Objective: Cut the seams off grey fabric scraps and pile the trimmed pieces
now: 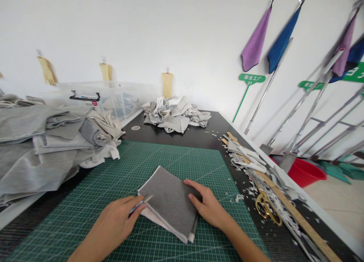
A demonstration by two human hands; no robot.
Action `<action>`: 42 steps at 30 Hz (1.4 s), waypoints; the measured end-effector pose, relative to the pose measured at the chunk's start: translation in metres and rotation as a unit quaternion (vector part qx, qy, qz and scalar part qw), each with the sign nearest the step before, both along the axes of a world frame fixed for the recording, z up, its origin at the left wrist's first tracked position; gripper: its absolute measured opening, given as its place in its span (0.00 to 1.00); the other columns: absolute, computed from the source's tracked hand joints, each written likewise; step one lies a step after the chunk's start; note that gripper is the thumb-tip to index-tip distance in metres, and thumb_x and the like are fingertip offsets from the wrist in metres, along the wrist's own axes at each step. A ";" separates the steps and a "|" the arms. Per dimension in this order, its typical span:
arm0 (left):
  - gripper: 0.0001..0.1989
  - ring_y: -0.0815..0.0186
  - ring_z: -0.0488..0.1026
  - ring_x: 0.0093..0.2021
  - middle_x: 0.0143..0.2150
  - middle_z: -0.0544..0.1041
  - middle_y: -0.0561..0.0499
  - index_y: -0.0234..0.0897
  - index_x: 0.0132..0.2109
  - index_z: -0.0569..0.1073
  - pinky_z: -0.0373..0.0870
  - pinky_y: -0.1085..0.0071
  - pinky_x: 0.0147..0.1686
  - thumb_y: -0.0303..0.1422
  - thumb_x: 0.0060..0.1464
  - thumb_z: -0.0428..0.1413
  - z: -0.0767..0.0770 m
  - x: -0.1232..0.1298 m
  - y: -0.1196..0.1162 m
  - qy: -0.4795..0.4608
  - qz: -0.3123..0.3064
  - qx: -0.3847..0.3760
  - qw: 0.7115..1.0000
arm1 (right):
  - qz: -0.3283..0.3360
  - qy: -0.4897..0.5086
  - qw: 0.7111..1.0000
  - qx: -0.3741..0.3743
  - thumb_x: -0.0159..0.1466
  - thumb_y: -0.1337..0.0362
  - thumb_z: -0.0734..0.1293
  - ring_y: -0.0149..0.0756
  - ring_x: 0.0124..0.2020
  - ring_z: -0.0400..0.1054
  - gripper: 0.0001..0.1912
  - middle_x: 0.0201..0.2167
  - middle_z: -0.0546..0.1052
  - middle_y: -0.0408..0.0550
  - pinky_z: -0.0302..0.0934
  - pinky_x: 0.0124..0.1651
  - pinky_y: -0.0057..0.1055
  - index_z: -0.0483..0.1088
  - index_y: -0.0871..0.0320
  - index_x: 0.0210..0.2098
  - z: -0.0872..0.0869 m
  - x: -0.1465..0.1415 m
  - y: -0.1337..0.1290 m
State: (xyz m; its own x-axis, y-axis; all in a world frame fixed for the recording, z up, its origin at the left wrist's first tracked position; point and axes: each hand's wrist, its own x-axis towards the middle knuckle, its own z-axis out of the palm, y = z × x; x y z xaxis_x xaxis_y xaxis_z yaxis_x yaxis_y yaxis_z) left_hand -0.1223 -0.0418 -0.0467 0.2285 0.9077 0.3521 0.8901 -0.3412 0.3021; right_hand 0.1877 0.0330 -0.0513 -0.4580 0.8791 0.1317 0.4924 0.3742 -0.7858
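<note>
Green stake sign [251, 79] — "阳光工厂 01" | farther green sign [354, 73] — "日…" (cut off)

Left hand [113, 224] curled, right hand [207, 205] flat

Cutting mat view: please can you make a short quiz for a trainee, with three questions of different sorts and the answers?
1. True or false: the gold scissors lie on the green mat.
2. What does the left hand hold? A) a small blue knife B) a ruler C) the scissors
3. Fill the gap: the right hand presses on folded grey ____.

Key: 1. False 2. A 3. fabric
</note>
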 end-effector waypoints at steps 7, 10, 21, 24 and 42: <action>0.17 0.60 0.79 0.42 0.46 0.80 0.48 0.39 0.52 0.74 0.75 0.67 0.46 0.43 0.64 0.50 -0.004 -0.001 0.001 0.013 -0.001 0.013 1.000 | 0.000 -0.002 1.000 0.001 0.66 0.63 0.61 0.41 0.62 0.61 0.23 0.61 0.69 0.46 0.51 0.66 0.46 0.64 0.50 0.61 0.001 0.000 0.001; 0.15 0.60 0.78 0.41 0.43 0.80 0.49 0.40 0.50 0.75 0.75 0.66 0.45 0.42 0.65 0.49 -0.003 0.000 0.000 0.023 -0.013 -0.021 0.999 | 0.000 -0.005 1.000 -0.002 0.66 0.63 0.62 0.41 0.62 0.61 0.24 0.61 0.69 0.46 0.51 0.66 0.47 0.64 0.50 0.61 0.002 0.000 0.000; 0.14 0.62 0.78 0.41 0.46 0.79 0.49 0.42 0.53 0.72 0.74 0.66 0.47 0.38 0.67 0.47 0.005 0.022 -0.008 0.013 -0.072 -0.053 0.996 | 0.002 0.006 1.000 0.002 0.65 0.64 0.62 0.43 0.62 0.62 0.23 0.60 0.69 0.47 0.52 0.66 0.48 0.65 0.52 0.60 0.003 0.000 0.000; 0.14 0.62 0.78 0.41 0.45 0.79 0.48 0.42 0.53 0.72 0.74 0.66 0.46 0.38 0.67 0.46 0.006 0.026 -0.010 0.019 -0.079 -0.053 0.995 | 0.002 0.005 1.000 0.004 0.65 0.64 0.62 0.42 0.62 0.62 0.23 0.60 0.69 0.47 0.52 0.66 0.48 0.65 0.51 0.60 0.003 0.000 0.000; 0.16 0.60 0.79 0.40 0.45 0.79 0.50 0.45 0.57 0.69 0.76 0.67 0.38 0.41 0.64 0.51 0.013 0.052 -0.025 0.028 -0.107 -0.003 0.994 | 0.006 0.008 1.000 0.012 0.65 0.64 0.62 0.42 0.62 0.62 0.23 0.60 0.69 0.47 0.52 0.66 0.47 0.65 0.52 0.60 0.002 0.000 0.000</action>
State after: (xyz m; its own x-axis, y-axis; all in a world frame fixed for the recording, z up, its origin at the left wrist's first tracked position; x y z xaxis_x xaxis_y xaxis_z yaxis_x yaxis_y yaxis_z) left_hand -0.0703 -0.0665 -0.0333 0.4362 0.8379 0.3279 0.8128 -0.5233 0.2560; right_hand 0.1876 0.0328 -0.0494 -0.4668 0.8698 0.1597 0.4755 0.3991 -0.7839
